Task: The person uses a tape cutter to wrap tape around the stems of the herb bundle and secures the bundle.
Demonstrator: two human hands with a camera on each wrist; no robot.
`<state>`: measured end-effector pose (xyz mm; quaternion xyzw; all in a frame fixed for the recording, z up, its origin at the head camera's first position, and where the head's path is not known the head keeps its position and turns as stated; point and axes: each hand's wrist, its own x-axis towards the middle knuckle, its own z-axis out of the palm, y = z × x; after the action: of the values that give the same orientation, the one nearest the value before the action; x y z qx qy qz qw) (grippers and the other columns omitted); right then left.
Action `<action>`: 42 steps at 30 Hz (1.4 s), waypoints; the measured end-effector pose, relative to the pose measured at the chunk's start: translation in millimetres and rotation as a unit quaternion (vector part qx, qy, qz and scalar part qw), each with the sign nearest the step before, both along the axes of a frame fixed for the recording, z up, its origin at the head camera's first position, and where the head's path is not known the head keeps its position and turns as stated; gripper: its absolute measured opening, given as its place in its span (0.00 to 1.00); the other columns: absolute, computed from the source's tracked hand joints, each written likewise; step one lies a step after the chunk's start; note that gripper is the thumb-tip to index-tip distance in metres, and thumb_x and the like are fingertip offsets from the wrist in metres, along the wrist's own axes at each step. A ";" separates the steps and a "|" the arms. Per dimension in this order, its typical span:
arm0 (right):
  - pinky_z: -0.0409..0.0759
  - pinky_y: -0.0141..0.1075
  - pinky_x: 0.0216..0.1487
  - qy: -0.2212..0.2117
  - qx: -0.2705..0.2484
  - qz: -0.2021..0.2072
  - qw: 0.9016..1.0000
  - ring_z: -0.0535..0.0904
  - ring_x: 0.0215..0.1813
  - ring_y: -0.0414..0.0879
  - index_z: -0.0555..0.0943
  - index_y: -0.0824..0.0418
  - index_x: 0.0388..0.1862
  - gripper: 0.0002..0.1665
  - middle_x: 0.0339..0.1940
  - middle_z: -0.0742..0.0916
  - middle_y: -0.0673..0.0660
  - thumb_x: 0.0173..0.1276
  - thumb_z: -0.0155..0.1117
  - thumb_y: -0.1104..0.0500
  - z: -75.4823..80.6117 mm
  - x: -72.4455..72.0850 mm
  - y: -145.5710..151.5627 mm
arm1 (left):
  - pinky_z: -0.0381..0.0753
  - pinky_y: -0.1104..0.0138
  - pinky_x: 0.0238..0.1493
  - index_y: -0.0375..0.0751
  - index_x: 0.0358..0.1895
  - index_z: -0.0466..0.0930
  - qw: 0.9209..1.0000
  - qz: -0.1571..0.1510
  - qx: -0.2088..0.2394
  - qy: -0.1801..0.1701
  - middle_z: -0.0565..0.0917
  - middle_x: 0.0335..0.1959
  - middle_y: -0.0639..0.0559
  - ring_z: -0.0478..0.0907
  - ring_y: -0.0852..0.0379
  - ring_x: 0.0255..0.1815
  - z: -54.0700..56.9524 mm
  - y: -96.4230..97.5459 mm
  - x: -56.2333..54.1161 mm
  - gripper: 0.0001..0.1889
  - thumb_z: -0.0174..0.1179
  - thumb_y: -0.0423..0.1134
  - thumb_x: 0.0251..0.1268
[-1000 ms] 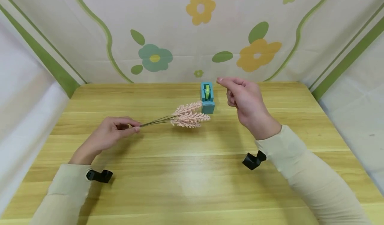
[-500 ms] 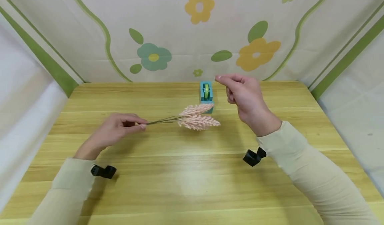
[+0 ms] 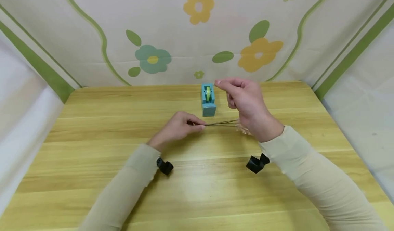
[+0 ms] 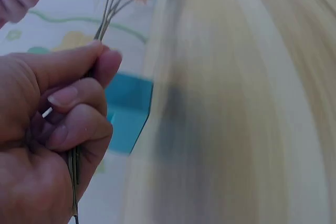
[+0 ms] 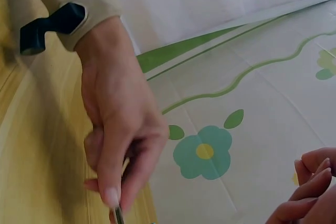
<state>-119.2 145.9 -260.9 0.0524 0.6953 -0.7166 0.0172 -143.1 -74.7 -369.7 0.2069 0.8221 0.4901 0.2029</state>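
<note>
Left hand (image 3: 178, 126): thumb and fingers curled tight round the thin wire stems of an artificial flower sprig (image 3: 221, 123), held just above the bench (image 3: 92, 128). The left wrist view confirms the grip clamped on the stems (image 4: 107, 14), with several wires bunched in the fist.

Right hand (image 3: 246, 104): raised above the sprig's head end, thumb and forefinger pressed together. Whether a piece of tape sits between the fingertips cannot be told. The teal tape dispenser (image 3: 208, 100) stands just beside it, towards the backdrop.

Position of the sprig: over mid-bench, between the two hands, in front of the dispenser. The pale pink tufts (image 3: 243, 131) are largely hidden behind the right wrist.

Orientation: long axis roughly level and across the bench, cut ends in the left fist, flower heads pointing to the person's right.

Risks, as judged:
- The stems are thin and several; a slack pinch could let them splay or one slide out.
- The right wrist hangs close over the tufts; lowering it could crush or snag them.
- A sideways sweep of the sprig could knock the dispenser.
</note>
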 end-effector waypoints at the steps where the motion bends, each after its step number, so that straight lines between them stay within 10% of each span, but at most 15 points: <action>1: 0.62 0.32 0.28 -0.001 0.003 0.000 1.000 0.62 0.22 0.40 0.93 0.55 0.39 0.05 0.18 0.77 0.44 0.73 0.76 0.55 -0.4 0.9 -0.8 | 0.78 0.67 0.39 0.43 0.52 0.94 1.000 0.001 0.004 -0.004 0.94 0.48 0.50 0.80 0.57 0.38 -1.7 6.5 -1.0 0.10 0.70 0.40 0.76; 12: 0.63 0.30 0.27 0.001 0.016 0.014 1.000 0.63 0.21 0.38 0.92 0.51 0.36 0.05 0.32 0.87 0.44 0.74 0.75 0.55 -2.4 8.8 -8.7 | 0.76 0.69 0.39 0.43 0.54 0.94 0.999 0.005 0.013 -0.043 0.92 0.48 0.48 0.79 0.58 0.40 -5.1 26.8 -1.6 0.12 0.69 0.43 0.77; 19: 0.65 0.31 0.29 -0.002 0.026 0.022 0.999 0.63 0.21 0.39 0.90 0.59 0.45 0.09 0.23 0.80 0.44 0.75 0.74 0.54 -3.5 13.2 -9.5 | 0.79 0.67 0.43 0.39 0.54 0.92 0.999 -0.015 0.012 -0.038 0.92 0.48 0.45 0.81 0.55 0.42 -0.2 25.8 2.2 0.11 0.64 0.40 0.81; 42: 0.69 0.30 0.29 -0.068 0.037 0.031 0.997 0.66 0.24 0.39 0.90 0.60 0.49 0.13 0.22 0.79 0.43 0.75 0.74 0.52 -42.0 56.5 -6.0 | 0.65 0.66 0.31 0.39 0.49 0.92 0.990 0.013 0.074 -0.120 0.87 0.35 0.49 0.63 0.57 0.24 40.8 6.2 13.7 0.10 0.65 0.41 0.80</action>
<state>-62.7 139.9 -302.8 0.0798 0.7202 -0.6840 0.0843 -129.4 -68.5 -329.0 0.1507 0.7562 0.5730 0.2778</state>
